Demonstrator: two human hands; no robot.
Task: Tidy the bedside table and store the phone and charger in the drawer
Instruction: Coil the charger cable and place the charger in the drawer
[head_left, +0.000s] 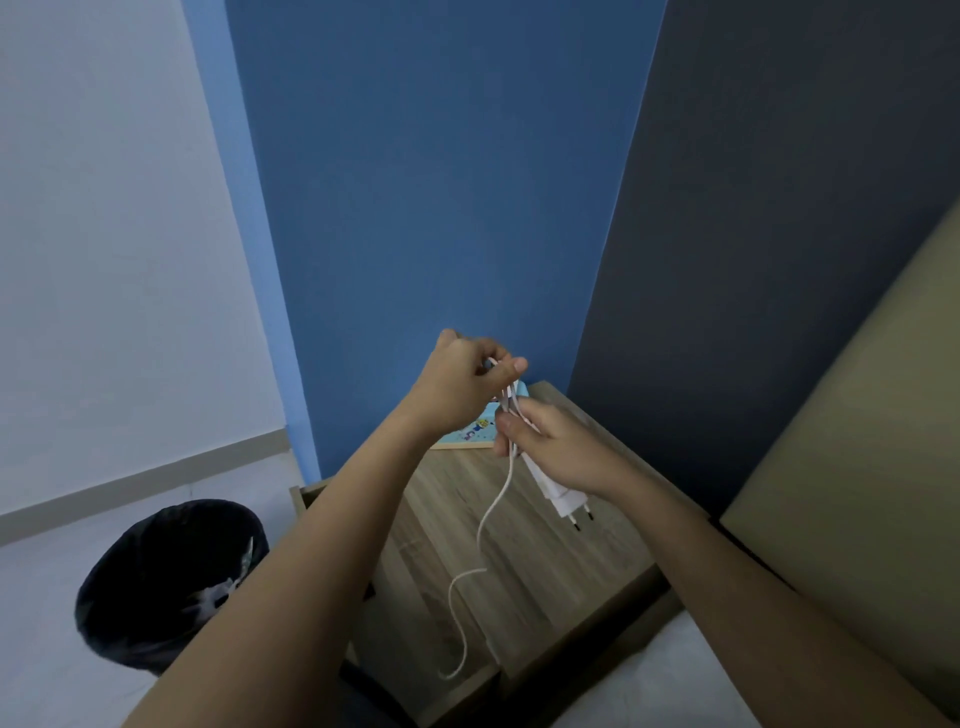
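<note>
Above the bedside table (545, 561), the right hand (558, 449) is clamping its fingers on the charger (563, 501) and gathered loops, while the left hand (465, 382) is pinching the cable (491, 525) at the top. Judging by the slack tail dangling near, even loops held taut should be keeping the bundle compact for the drawer. No phone is showing.

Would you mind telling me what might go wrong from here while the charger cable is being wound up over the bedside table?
1. The loose tail of the white cable hangs down to the bedside table; it may snag on the table's front edge or tangle.
2. The charger plug dangles below the right hand, so it might slip.
3. The loops pinched in the left hand could spring loose.
</note>
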